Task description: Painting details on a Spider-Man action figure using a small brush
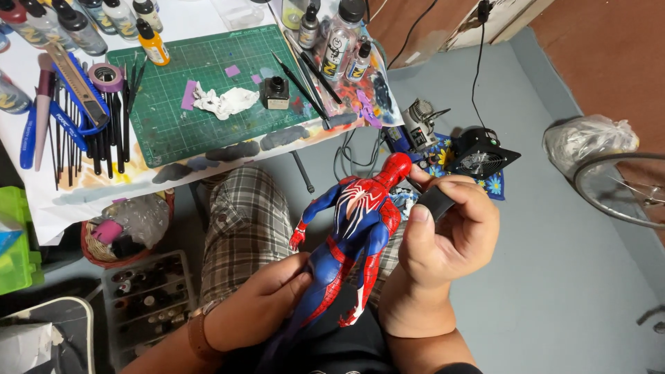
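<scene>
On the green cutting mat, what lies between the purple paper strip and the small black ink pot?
In the head view, a crumpled white tissue lies on the green mat, between the purple strip and the black pot.

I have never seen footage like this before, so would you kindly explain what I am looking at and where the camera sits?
There is no machine here: a person works with two bare hands, filmed by one camera worn on the head, looking down past the lap in checked shorts. The left hand grips the legs of a red and blue action figure, seen from the back. The right hand pinches a small black piece near the figure's head. Ahead lies a green cutting mat on a low white table, carrying a crumpled tissue and a small dark jar, with paint bottles, brushes and a masking tape roll around it.
</scene>
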